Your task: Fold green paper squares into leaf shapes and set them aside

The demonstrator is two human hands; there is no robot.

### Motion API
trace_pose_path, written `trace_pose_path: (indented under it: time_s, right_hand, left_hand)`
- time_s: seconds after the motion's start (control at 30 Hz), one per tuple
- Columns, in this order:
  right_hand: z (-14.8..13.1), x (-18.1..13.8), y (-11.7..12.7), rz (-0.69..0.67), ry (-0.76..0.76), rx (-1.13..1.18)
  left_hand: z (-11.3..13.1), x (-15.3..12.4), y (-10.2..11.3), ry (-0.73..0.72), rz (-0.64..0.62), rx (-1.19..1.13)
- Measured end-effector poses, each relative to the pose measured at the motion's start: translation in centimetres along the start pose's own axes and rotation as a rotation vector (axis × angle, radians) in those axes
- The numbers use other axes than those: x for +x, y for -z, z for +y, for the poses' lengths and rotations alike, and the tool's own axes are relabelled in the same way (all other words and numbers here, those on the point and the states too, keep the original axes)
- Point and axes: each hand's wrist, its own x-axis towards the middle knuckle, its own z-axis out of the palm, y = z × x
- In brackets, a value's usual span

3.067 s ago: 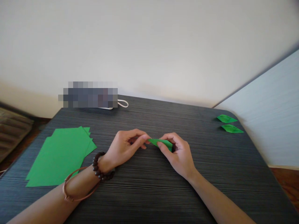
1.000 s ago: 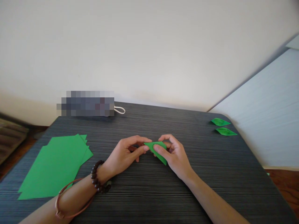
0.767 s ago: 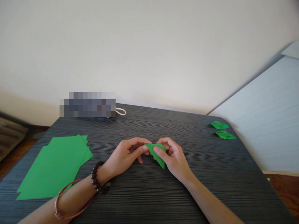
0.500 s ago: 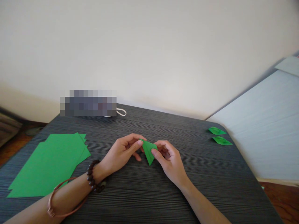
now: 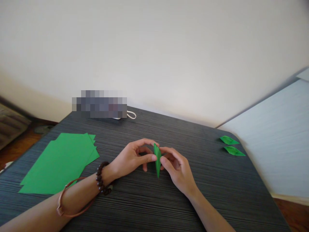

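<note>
Between my hands is a small folded piece of green paper, slim and pointed at both ends, held just about upright. My left hand pinches its left side, the thumb in front and the index finger at the top point. My right hand grips the right side between thumb and fingers. Some fingertips are hidden behind the paper. Two folded green paper leaf shapes lie near the table's right edge. Several flat green sheets lie overlapping on the left, close to my left forearm.
A dark wood-grain table fills the lower view. At its back left stands a blurred-out object with a white loop beside it. A pale wall rises behind, and a light panel borders the right edge.
The folded paper has turned from a broad triangle facing me to a narrow upright shape. My left thumb has moved down along its side. The whole view has shifted slightly.
</note>
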Motion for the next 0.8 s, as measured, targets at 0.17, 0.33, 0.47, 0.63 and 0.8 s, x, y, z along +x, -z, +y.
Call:
trace_pose_path:
  time_s: [0.17,0.33,0.47,0.63,0.8]
  right_hand:
    - [-0.13,-0.11,-0.14,-0.050,0.051,-0.072]
    - [-0.18,-0.10,-0.26,-0.046,0.036,-0.095]
    - [-0.17,-0.05,-0.26,-0.047,0.041,-0.076]
    - [-0.35,0.02,-0.18,-0.041,0.012,-0.017]
    - [-0.32,-0.15,-0.11,-0.031,-0.012,0.049]
  left_hand:
    - [0.26,-0.18,0.14,0.027,0.084,0.149]
    - [0.23,-0.20,0.21,0.033,0.089,0.195]
    - [0.11,-0.14,0.15,0.018,0.077,0.156]
    - [0.29,-0.15,0.00,-0.034,0.083,0.120]
    - [0.22,-0.18,0.00,-0.115,0.142,0.120]
